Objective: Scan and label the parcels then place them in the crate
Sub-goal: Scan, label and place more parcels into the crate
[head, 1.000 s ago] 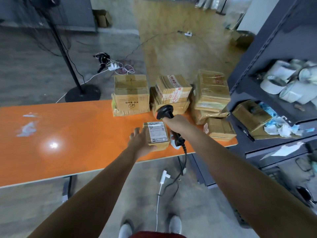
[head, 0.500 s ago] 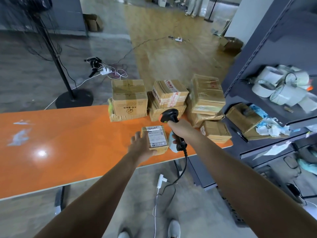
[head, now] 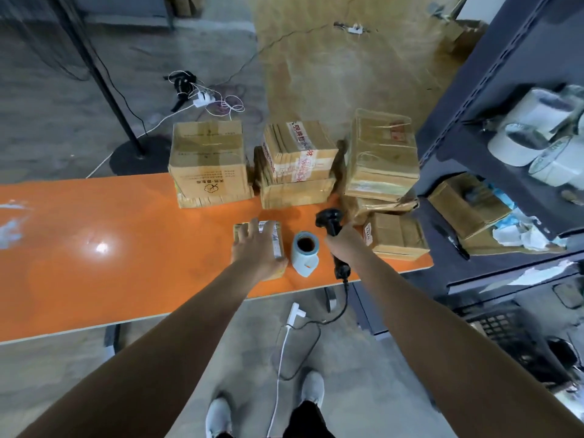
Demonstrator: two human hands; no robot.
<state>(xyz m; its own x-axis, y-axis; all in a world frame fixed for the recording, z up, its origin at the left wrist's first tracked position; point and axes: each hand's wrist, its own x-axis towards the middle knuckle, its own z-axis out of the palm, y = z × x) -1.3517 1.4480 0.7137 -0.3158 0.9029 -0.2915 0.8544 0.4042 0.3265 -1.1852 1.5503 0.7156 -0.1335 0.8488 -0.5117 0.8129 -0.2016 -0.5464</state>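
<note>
- Looking down from head height at an orange worktop [head: 126, 254], with two bare forearms reaching forward over it.
- Resting the left hand [head: 256, 249] flat on top of a small parcel [head: 275, 240], with the fingers [head: 254, 229] straight and spread, not curled round anything.
- Covering most of the small parcel's top with that palm, leaving a white printed label showing just right of the fingers.
- Sitting directly under the left hand, near the worktop's front edge, with a brown corner peeking out on the left.
- Gripping a black scanner [head: 329, 220] in the right hand [head: 344, 245], fingers wrapped tightly round the handle, scanner head raised above the fist.
- Trailing from the handle's base, a dark cable [head: 346, 300] dropping over the front edge toward the floor.
- Standing upright between the two hands, a pale blue label roll [head: 305, 252], just beside the small parcel.
- Piled along the far edge, three stacks of taped cardboard parcels [head: 208, 162], plus one low box [head: 399, 238] right of the right hand.
- Flanking the right side, a dark shelf unit [head: 467, 99] holding tape rolls [head: 518, 143].
- Sitting on the floor beneath the shelves, blurred, a dark latticed crate [head: 502, 327].
</note>
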